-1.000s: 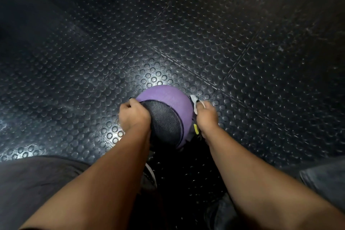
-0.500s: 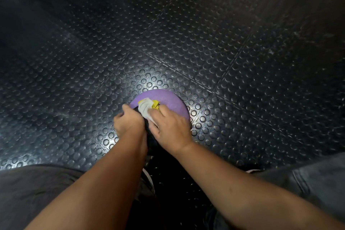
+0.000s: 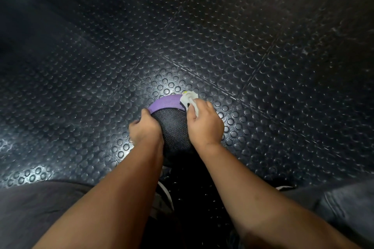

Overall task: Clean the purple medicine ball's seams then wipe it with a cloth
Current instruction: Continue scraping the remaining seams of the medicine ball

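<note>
The ball (image 3: 165,103) sits on the floor between my knees, in the middle of the scene and a little towards the near side. Its far part shows as a purple band, and a black textured panel (image 3: 172,127) faces up at me. A seam curves between the purple and the black.

The floor (image 3: 222,46) is dark rubber covered in raised round studs, laid in big tiles with thin joints running diagonally. A light shines straight down on the patch just past the ball, and the studs there glint. Farther out the room falls away into darkness and I cannot make out walls.

My left hand (image 3: 145,127) is on the left side of the ball. Its fingers are curled down round the curve, and the thumb lies up along the edge of the black panel. My right hand (image 3: 204,125) is over the right side. Its fingers are bunched together and pinch a white cloth (image 3: 189,98), which sticks out past my fingertips at the far right edge of the ball, touching it near the seam. A small yellow bit (image 3: 184,92) peeks out at the far end of the cloth; I cannot tell what it is.

Nearer to me, a shoe (image 3: 164,194) with a white edge shows between my forearms, and my dark trousers (image 3: 40,208) fill the near corners.
</note>
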The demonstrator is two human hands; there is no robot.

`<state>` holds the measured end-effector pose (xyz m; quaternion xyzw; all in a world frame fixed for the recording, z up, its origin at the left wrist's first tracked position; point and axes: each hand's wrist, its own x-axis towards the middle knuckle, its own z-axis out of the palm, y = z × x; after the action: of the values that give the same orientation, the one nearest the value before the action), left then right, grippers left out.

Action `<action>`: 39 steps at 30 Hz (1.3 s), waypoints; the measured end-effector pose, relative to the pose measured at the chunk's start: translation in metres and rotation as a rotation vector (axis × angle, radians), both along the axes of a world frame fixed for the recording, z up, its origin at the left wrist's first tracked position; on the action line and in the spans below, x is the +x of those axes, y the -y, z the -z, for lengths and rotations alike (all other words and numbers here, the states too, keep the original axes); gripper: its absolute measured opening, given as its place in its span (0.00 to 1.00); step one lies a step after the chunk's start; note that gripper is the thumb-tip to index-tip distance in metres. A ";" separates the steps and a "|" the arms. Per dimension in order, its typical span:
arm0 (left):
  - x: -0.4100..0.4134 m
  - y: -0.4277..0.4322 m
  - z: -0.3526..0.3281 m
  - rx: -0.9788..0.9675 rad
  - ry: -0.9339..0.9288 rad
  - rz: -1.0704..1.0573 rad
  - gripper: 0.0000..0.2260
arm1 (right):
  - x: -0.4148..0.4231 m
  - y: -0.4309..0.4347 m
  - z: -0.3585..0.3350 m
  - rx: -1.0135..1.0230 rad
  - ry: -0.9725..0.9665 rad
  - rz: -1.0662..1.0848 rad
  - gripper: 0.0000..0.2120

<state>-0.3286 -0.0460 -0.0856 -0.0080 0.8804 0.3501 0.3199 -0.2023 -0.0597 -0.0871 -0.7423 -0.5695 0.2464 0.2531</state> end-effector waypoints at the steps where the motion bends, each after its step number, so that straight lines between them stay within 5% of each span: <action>1: 0.000 -0.002 0.000 -0.003 0.002 0.002 0.25 | 0.003 -0.003 0.000 -0.025 -0.011 0.007 0.13; 16: -0.013 0.008 0.008 0.026 0.049 -0.116 0.25 | 0.034 0.037 0.107 -0.676 -0.525 0.470 0.12; 19: -0.015 0.008 0.004 0.051 0.018 -0.150 0.26 | 0.031 0.043 0.136 -0.704 -0.677 0.503 0.10; 22: -0.017 0.008 0.004 0.174 -0.095 0.028 0.28 | 0.029 0.030 0.088 -0.577 -0.736 0.577 0.08; 27: -0.008 0.017 0.003 0.104 -0.415 0.755 0.29 | 0.027 0.013 0.033 -0.359 -0.590 0.369 0.09; 34: -0.006 0.008 0.007 0.150 -0.643 0.966 0.27 | -0.019 0.007 -0.020 0.033 -0.041 -0.238 0.13; 39: -0.008 0.009 0.006 0.156 -0.513 0.827 0.28 | -0.010 -0.010 -0.017 -0.058 0.054 -0.166 0.14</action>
<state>-0.3364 -0.0549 -0.0918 0.4526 0.8314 0.2491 0.2048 -0.2121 -0.0494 -0.0700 -0.7058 -0.6284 0.2628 0.1948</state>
